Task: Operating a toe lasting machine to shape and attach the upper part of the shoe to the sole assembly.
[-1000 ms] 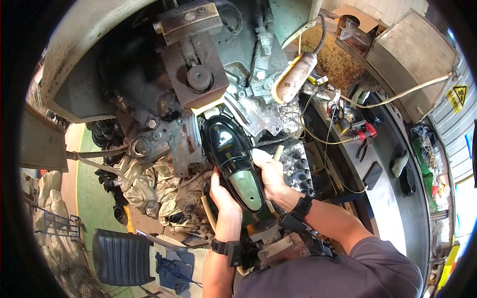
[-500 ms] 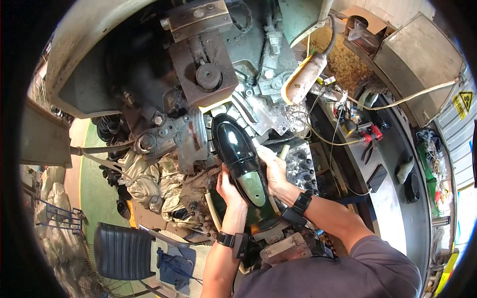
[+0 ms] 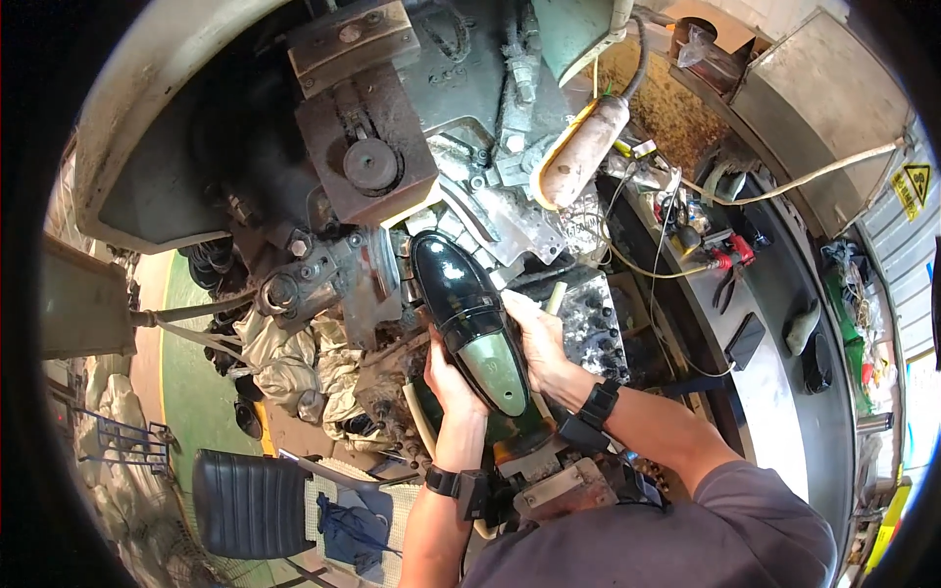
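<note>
Between my hands lies a glossy black shoe upper [image 3: 453,284] on a green shoe last [image 3: 495,370]. Its rounded toe points away from me, up to the metal jaws of a machine [image 3: 368,186]. The bare green heel end, with a small hole, faces me. My left hand [image 3: 453,387] is closed along the left side of the shoe. On the right side my right hand [image 3: 539,343] grips it, the thumb pointing forward. Fingers of both hands are partly hidden under the shoe. I cannot tell whether the toe touches the machine.
A work lamp [image 3: 585,152] hangs right of the jaws. Along the right, a metal bench [image 3: 755,421] carries red-handled pliers [image 3: 730,265], a phone [image 3: 746,340] and dark shoe parts. Pale cloth bundles [image 3: 279,358] and a black chair [image 3: 250,502] stand at lower left.
The view has shifted a little, so the machine sits further left. The shoe is tipped slightly and more of its green heel end shows. Both hands keep their hold.
</note>
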A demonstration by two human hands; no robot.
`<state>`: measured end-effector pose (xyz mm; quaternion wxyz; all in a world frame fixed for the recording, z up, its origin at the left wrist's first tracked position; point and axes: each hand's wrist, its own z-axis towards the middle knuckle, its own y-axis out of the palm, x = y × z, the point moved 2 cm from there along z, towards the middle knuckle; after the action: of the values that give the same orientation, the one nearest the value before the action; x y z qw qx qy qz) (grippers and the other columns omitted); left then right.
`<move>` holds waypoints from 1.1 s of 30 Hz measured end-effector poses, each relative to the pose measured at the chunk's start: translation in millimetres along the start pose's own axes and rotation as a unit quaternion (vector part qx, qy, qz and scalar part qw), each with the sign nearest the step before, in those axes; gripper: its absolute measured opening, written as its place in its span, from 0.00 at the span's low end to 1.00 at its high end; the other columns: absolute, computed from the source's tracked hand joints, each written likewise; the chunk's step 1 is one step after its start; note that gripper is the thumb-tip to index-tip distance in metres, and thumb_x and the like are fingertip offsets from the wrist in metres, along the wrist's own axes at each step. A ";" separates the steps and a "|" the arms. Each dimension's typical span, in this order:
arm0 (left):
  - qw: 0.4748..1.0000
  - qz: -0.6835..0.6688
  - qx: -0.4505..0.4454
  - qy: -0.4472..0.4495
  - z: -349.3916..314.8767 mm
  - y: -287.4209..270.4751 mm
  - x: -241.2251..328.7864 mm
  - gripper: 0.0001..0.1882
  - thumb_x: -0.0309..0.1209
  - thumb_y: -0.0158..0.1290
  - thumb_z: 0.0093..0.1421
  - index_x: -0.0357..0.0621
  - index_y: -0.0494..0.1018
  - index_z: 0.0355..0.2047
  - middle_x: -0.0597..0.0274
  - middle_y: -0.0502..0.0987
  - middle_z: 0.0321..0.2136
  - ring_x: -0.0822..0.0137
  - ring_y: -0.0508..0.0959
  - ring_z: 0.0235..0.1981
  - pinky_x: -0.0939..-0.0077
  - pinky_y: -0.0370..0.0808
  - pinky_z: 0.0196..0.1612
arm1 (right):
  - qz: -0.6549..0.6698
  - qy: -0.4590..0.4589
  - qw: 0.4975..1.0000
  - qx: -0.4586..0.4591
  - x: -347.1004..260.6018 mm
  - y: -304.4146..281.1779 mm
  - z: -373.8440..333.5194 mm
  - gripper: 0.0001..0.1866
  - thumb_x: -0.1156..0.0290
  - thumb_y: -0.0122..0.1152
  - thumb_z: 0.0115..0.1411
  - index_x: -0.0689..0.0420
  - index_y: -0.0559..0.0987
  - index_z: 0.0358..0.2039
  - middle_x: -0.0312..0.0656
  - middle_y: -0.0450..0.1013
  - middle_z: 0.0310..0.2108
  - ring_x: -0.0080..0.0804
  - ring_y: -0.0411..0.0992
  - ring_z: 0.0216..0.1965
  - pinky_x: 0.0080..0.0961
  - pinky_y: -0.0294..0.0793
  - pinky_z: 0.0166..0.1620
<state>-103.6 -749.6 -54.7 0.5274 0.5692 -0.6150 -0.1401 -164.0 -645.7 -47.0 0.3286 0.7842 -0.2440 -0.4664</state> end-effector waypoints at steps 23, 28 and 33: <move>0.996 0.052 -0.056 -0.055 7.9 -5.4 5.8 0.31 0.56 0.42 0.71 0.43 0.72 0.58 0.57 0.79 0.51 0.56 0.81 0.47 0.58 0.79 0.51 | 0.041 -0.044 0.998 -0.008 0.4 2.3 0.5 0.12 0.75 0.65 0.63 0.64 0.80 0.47 0.41 0.79 0.42 0.27 0.78 0.42 0.26 0.81 0.47; 0.995 0.032 -0.062 -0.068 -1.8 3.2 7.1 0.32 0.58 0.43 0.70 0.44 0.72 0.57 0.57 0.79 0.50 0.56 0.81 0.47 0.57 0.79 0.51 | 0.012 -0.029 0.999 -0.005 -5.0 4.2 -8.9 0.13 0.73 0.68 0.62 0.62 0.81 0.46 0.38 0.79 0.41 0.26 0.78 0.39 0.27 0.82 0.45; 0.998 0.038 -0.011 -0.041 -5.9 7.1 5.6 0.34 0.62 0.48 0.66 0.46 0.74 0.55 0.60 0.81 0.46 0.59 0.81 0.43 0.61 0.80 0.47 | 0.002 -0.021 1.000 -0.006 -5.4 4.1 -12.4 0.13 0.72 0.67 0.63 0.62 0.81 0.47 0.38 0.80 0.41 0.26 0.78 0.39 0.26 0.82 0.43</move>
<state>-101.5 -749.6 -44.1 0.5128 0.5333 -0.6560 -0.1495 -155.7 -641.1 -36.6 0.3288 0.7719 -0.2496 -0.4834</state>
